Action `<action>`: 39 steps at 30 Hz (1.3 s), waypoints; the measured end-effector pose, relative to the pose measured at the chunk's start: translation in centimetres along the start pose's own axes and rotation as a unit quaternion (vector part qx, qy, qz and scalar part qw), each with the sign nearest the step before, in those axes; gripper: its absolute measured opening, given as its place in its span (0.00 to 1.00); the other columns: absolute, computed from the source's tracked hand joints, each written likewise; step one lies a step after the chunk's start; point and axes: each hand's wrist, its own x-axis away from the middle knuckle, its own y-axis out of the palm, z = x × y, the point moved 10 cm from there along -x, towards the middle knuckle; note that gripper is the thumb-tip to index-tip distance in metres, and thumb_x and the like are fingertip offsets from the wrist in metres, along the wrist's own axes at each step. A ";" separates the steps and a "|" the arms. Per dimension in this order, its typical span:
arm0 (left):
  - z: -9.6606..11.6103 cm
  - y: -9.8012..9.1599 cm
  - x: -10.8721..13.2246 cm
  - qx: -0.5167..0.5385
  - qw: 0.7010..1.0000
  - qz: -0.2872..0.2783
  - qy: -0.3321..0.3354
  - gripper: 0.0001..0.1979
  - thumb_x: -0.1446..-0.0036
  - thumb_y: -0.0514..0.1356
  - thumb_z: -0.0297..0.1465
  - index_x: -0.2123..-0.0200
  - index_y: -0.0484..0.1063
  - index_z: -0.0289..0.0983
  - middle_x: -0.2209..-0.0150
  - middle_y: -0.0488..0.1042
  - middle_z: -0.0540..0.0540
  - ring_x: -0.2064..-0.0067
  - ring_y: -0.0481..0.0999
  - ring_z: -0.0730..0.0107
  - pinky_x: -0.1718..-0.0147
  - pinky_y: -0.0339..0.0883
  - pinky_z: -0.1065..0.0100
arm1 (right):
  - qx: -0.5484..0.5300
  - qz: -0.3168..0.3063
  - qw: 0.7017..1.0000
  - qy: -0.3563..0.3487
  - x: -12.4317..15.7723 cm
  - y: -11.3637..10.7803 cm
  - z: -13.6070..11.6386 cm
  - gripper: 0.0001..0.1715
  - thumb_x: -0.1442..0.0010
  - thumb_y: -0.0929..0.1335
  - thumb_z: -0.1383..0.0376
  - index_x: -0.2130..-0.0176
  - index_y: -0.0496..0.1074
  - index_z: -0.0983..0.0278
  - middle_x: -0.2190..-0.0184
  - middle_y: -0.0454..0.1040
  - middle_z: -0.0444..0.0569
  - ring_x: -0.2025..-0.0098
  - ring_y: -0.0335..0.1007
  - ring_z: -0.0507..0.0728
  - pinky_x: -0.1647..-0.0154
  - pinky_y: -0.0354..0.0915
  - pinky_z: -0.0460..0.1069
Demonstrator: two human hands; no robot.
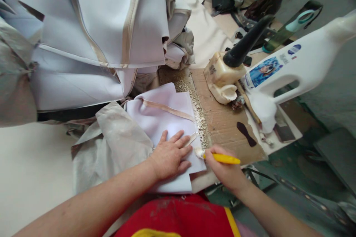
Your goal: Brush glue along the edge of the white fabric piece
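Where the red apron [178, 216] meets the tabletop [222, 122], the left hand [170, 154] lies flat, fingers spread, pressing a pale foam panel [162, 113] down. Just to its right, the right hand [226, 172] is closed around a yellow brush [221, 158]. The brush's long axis runs roughly left to right, its glue-laden tip [199, 152] pointing left and touching the panel's right edge close beside the left fingertips. A beige strip [167, 108] crosses the panel diagonally toward that same edge, so the right hand is the nearer to the working point. Beyond, dried glue crumbs [198, 116] line the cardboard; farther right stand a stained glue jug [222, 77] with black spout and a white bottle [292, 66]. Farthest back, stacked panels [97, 33] fill the upper left.
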 end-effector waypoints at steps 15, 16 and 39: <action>0.3 0.3 -0.1 -0.018 1.000 0.001 0.003 0.20 0.42 0.55 0.41 0.47 0.62 0.45 0.39 0.57 0.46 0.37 0.48 0.53 0.48 0.44 0.32 | 0.005 0.008 1.000 -0.023 6.6 1.1 -0.1 0.14 0.40 0.62 0.67 0.77 0.65 0.63 0.81 0.65 0.40 0.77 0.63 0.47 0.74 0.57 0.43; 0.4 0.4 -0.1 -0.023 1.000 0.000 0.004 0.19 0.41 0.54 0.40 0.47 0.62 0.45 0.39 0.56 0.46 0.37 0.48 0.53 0.48 0.44 0.32 | 0.004 0.008 1.000 -0.020 7.4 0.7 -0.3 0.15 0.40 0.62 0.67 0.77 0.65 0.63 0.82 0.65 0.39 0.78 0.63 0.47 0.74 0.57 0.43; 0.4 0.5 0.0 -0.012 1.000 -0.001 -0.012 0.19 0.42 0.55 0.41 0.48 0.64 0.46 0.39 0.55 0.45 0.36 0.46 0.51 0.45 0.41 0.35 | -0.059 0.058 0.996 0.032 -2.7 -1.6 2.8 0.17 0.39 0.61 0.57 0.74 0.67 0.63 0.75 0.69 0.45 0.69 0.66 0.54 0.64 0.60 0.48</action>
